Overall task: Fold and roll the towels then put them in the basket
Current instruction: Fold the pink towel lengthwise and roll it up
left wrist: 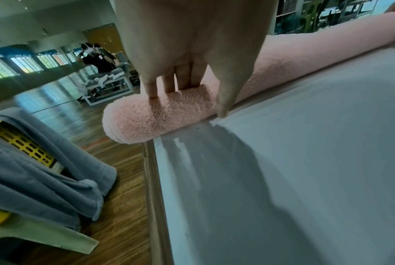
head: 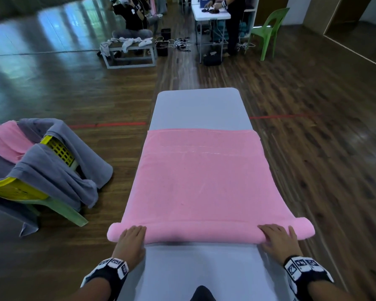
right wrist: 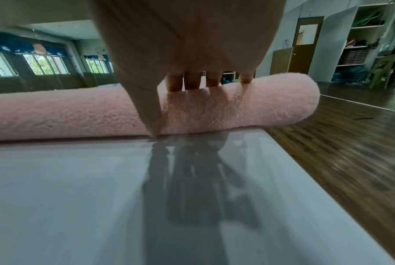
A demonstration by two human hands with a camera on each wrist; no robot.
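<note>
One pink towel (head: 201, 183) is spread on the table (head: 197, 107), its near end rolled and pressed under the flat-fingered left hand (head: 131, 240) and right hand (head: 279, 240), while two grey towels (head: 52, 170) are draped over one yellow basket (head: 59, 152) on the left.

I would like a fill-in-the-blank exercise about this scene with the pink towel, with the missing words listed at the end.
1. The towel on the white table has the colour ____.
2. The left hand and the right hand both rest on the ____ end of the towel, the one nearest the person.
3. The yellow basket stands on the ____ side of the table.
4. The towels draped over the basket are mostly ____.

Missing words: pink; rolled; left; grey
</note>
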